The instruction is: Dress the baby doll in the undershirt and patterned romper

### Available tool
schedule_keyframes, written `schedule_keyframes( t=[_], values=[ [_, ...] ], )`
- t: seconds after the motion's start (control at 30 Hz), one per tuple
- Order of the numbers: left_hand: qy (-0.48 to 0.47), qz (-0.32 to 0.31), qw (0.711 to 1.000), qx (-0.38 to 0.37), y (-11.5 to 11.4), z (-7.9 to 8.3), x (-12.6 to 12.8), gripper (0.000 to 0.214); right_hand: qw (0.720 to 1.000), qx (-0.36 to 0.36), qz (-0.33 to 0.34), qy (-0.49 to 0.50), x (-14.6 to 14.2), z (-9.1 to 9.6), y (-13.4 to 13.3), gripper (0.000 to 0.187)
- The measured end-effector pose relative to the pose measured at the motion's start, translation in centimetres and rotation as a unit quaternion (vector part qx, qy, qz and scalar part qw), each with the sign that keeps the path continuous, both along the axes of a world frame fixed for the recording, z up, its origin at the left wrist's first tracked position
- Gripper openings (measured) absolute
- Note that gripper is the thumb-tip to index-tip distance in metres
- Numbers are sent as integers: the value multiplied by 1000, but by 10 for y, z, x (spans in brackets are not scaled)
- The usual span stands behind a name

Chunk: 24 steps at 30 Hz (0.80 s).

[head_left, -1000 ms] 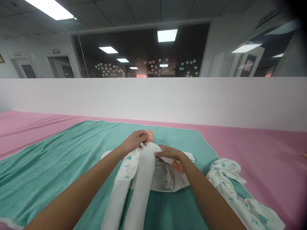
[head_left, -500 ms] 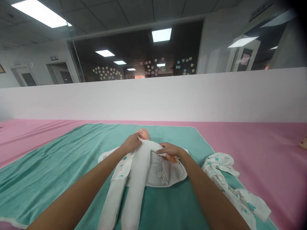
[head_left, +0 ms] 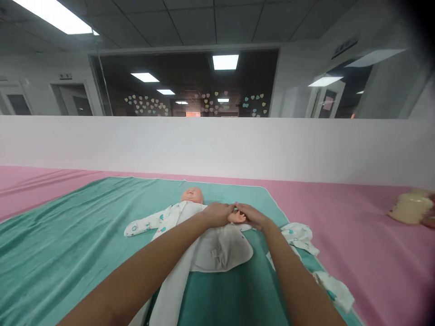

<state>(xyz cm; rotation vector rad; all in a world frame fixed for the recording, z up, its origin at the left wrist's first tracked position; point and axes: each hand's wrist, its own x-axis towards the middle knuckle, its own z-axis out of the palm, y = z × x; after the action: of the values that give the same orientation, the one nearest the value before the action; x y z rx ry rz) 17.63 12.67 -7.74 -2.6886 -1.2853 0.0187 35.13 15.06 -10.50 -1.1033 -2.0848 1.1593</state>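
A baby doll (head_left: pixel 192 195) lies on its back, its head toward the far edge of a green blanket (head_left: pixel 224 299). White clothing covers its body, with a printed sleeve (head_left: pixel 144 225) stretched out to the left. My left hand (head_left: pixel 219 214) is wrapped over the doll's other arm, and the small doll hand (head_left: pixel 237 217) pokes out beyond my fingers. From the right, my right hand (head_left: pixel 251 215) curls against that doll hand, its fingertips meeting my left fingers. What it pinches is hidden. Below them the opened garment flap (head_left: pixel 220 249) lies inside up.
Crumpled printed baby clothes (head_left: pixel 333 287) lie along the blanket's right edge. Pink cover (head_left: pixel 353 217) surrounds the blanket. At far right, another person's hand (head_left: pixel 428 221) is beside a blurred pale yellow object (head_left: pixel 409 207). A low white wall (head_left: pixel 204 147) stands behind.
My left hand has left the garment edge near the doll's neck and moved right to the doll's arm. My hands now meet there. The yellow object has come into view.
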Motion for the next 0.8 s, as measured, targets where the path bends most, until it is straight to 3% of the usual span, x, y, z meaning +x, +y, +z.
schedule_keyframes(
  t=[0.03,0.1,0.2,0.33,0.57,0.8],
  values=[
    [5,-7,1000,7,5,1,0,31,995,24,-76,-64,-4,-12,-1,61],
    [13,-17,1000,20,13,2,-3,21,980,54,-143,-129,-15,-33,-1,52],
    [25,-22,999,41,20,2,-12,17,965,82,-180,-170,-34,-52,0,35],
    [33,-11,997,69,20,2,-20,17,962,90,-204,-154,-49,-59,2,25],
    [39,1,994,104,12,1,-22,16,982,24,-173,74,-40,-55,2,22],
    [66,10,991,116,10,1,-25,22,920,-117,-154,341,-1,-36,5,33]
  ],
)
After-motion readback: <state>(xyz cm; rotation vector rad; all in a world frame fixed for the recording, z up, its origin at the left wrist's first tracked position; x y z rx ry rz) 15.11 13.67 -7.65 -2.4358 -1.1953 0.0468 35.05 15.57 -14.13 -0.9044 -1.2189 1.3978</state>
